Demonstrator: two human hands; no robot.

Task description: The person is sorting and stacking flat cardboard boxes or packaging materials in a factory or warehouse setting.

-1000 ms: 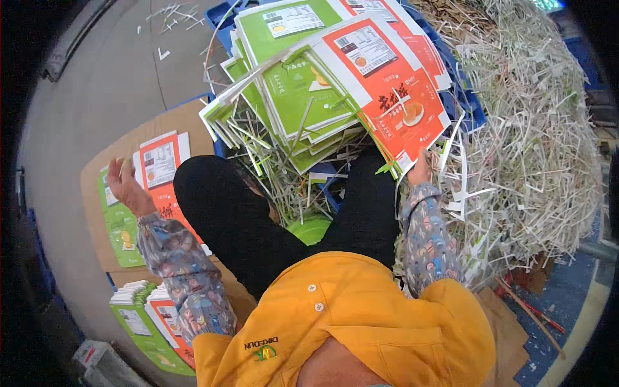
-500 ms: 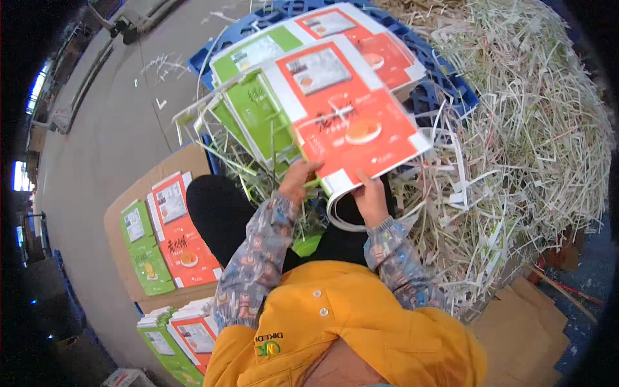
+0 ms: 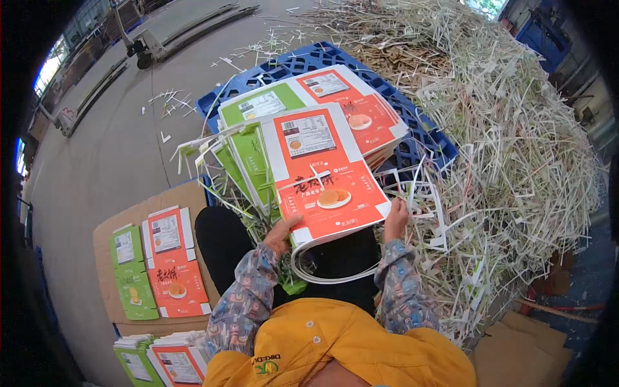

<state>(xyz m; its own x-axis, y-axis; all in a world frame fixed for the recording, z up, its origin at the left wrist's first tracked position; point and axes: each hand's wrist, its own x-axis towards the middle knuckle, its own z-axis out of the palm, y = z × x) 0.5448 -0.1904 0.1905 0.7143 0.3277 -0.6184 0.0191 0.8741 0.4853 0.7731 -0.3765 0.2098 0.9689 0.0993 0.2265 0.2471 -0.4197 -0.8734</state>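
A red printed stack of flat carton sheets (image 3: pixel 322 184) with white margins lies tilted before me, its far end over the other sheets. My left hand (image 3: pixel 281 235) grips its near left corner, thumb on top. At the near right corner, my right hand (image 3: pixel 396 222) is closed on the edge; its fingertips are partly hidden. White trim strips (image 3: pixel 335 280) hang in a loop from the near edge, over my dark-clad legs. Green printed sheets (image 3: pixel 255 161) with ragged strips lie just left of the red ones. Beyond, more red sheets (image 3: pixel 361 109) are stacked on a blue pallet (image 3: pixel 432 138).
A great heap of shredded paper strips (image 3: pixel 509 142) rises on the right. To the left, brown cardboard (image 3: pixel 106 235) bears green and red sheets, with upright bundles (image 3: pixel 177 361) nearer. A pallet jack (image 3: pixel 145 48) stands at the far left. Torn cardboard (image 3: pixel 522 351) lies at lower right.
The view has tilted farther ahead. The red sheets have come down flatter, and my hands have moved apart to the two near corners.
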